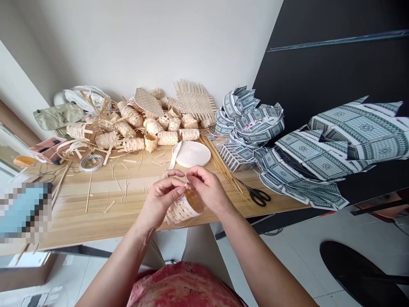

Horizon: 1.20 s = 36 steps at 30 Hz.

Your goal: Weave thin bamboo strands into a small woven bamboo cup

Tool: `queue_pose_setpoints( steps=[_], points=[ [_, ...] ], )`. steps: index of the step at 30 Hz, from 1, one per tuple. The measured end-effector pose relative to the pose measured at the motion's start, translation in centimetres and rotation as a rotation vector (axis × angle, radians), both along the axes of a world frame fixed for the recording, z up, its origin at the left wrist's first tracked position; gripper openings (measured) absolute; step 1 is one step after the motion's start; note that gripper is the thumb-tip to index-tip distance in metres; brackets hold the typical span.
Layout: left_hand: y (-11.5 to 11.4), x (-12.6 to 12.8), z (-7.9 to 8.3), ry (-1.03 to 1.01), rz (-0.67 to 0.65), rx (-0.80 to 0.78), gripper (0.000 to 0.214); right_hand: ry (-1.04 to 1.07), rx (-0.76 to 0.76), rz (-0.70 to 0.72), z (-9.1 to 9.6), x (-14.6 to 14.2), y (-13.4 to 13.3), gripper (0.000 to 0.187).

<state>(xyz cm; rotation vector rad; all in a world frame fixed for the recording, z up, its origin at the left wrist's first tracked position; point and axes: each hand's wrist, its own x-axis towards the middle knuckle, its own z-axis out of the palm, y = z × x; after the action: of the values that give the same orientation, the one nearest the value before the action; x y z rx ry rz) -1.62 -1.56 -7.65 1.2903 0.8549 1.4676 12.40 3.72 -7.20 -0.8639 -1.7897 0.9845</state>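
A small woven bamboo basket (183,209) lies on its side over the near edge of the wooden table (79,213), its opening turned to the right. My left hand (162,198) wraps round the basket's body from the left, fingers closed on it. At the rim, my right hand (207,187) pinches with thumb and forefinger; what it pinches is too small to make out. The two hands touch at the fingertips above the basket.
A heap of woven bamboo baskets (140,123) and loose strips fills the table's back. A white tape roll (192,154), a small tape ring (91,162), thin sticks (220,164), black scissors (258,196) and patterned folded paper (252,123) lie around. A dark stool (361,273) stands lower right.
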Motion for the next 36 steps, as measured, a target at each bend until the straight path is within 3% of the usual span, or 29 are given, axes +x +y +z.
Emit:
queue_pose_setpoints(
  steps=[3,6,9,11,15,20,30,36],
  points=[
    [0.0,0.3,-0.1,-0.084,-0.04,-0.064,0.009,-0.003,-0.109,0.066,-1.2,-0.7,0.3,0.011],
    [-0.1,0.4,0.0,-0.015,0.036,-0.042,0.012,-0.032,-0.059,-0.005,-1.0,-0.5,0.1,0.009],
    [0.0,0.4,0.0,0.184,0.225,0.077,0.012,-0.065,0.191,-0.253,0.5,0.3,-1.0,0.014],
    [0.1,0.4,-0.1,0.312,0.315,0.173,0.01,-0.128,0.405,-0.337,1.5,0.7,-2.2,0.012],
    [0.2,0.5,-0.2,0.525,0.417,0.341,0.009,-0.263,0.664,-0.307,2.1,0.5,-3.9,0.014],
    [0.0,0.7,0.1,0.689,0.482,0.416,0.012,-0.344,0.757,-0.343,1.1,0.0,-3.6,0.018],
    [-0.4,0.9,0.4,0.705,0.452,0.357,0.015,-0.438,0.757,-0.354,0.8,-0.3,-3.4,0.028],
    [-0.5,0.4,0.6,0.581,0.334,0.31,0.015,-0.181,0.337,-0.355,1.4,0.4,-2.9,0.013]
  ],
)
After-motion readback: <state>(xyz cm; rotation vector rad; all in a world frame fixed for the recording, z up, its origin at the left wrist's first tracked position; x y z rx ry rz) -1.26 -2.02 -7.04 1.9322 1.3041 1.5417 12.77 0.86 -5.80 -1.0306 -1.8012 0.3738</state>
